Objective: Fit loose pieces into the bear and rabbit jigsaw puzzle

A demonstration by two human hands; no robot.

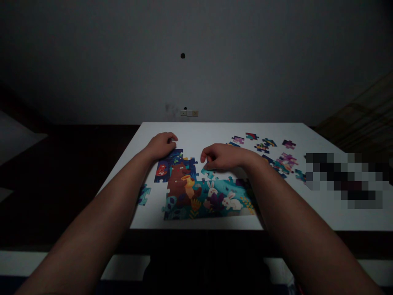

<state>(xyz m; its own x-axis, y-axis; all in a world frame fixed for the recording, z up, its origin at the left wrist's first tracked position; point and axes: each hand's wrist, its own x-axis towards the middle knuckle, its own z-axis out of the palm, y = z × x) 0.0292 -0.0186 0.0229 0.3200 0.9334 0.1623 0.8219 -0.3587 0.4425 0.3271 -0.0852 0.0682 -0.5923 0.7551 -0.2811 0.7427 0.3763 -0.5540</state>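
Note:
A partly joined jigsaw puzzle [181, 184] lies on the white table, showing a brown bear with a yellow jar and white rabbits among plants. My left hand [161, 145] rests at its upper left corner, fingers loosely bent and thumb apart, with nothing seen in it. Above the rabbits, my right hand [225, 156] is closed, its fingertips at a small teal puzzle piece [208, 172] just right of the bear section. My right forearm hides the puzzle's right end.
Several loose pieces [262, 148] are spread at the right back of the table [196, 133]. Another teal piece [144, 195] lies left of the puzzle, partly behind my left forearm. A pixelated patch covers the table's right edge. A wall socket [189, 113] sits behind.

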